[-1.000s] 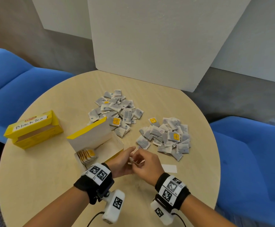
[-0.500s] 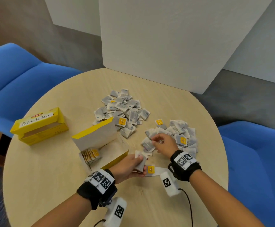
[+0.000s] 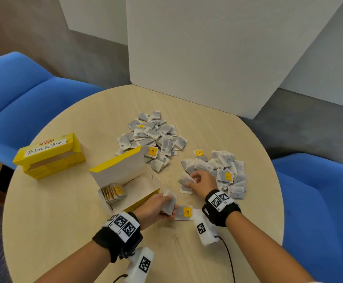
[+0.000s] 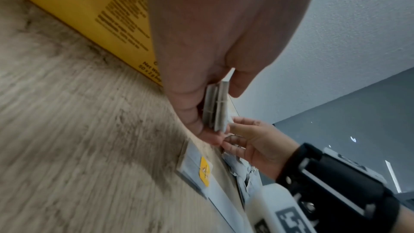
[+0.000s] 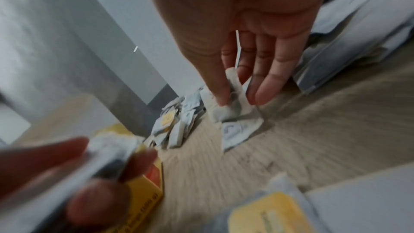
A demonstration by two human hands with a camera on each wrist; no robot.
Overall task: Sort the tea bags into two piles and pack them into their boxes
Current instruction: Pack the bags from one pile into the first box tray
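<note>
Two piles of grey-white tea bags lie on the round table (image 3: 64, 231): a far pile (image 3: 153, 137) and a right pile (image 3: 217, 172). My left hand (image 3: 162, 205) pinches a small stack of tea bags (image 4: 216, 107) beside the open yellow box (image 3: 125, 180), which holds a row of bags (image 3: 113, 193) at its left end. At the near edge of the right pile my right hand (image 3: 195, 179) pinches one tea bag (image 5: 233, 95) between thumb and fingers. One bag with a yellow tag (image 3: 185, 212) lies flat between my wrists.
A second yellow box marked "Black Tea" (image 3: 48, 155) sits at the table's left. White foam boards (image 3: 217, 48) stand behind the table. Blue chairs (image 3: 15, 94) flank it on both sides.
My hands were together in front of the box; the right hand has reached out to the right pile and taken a bag. The left hand keeps its stack, shifted slightly left.
</note>
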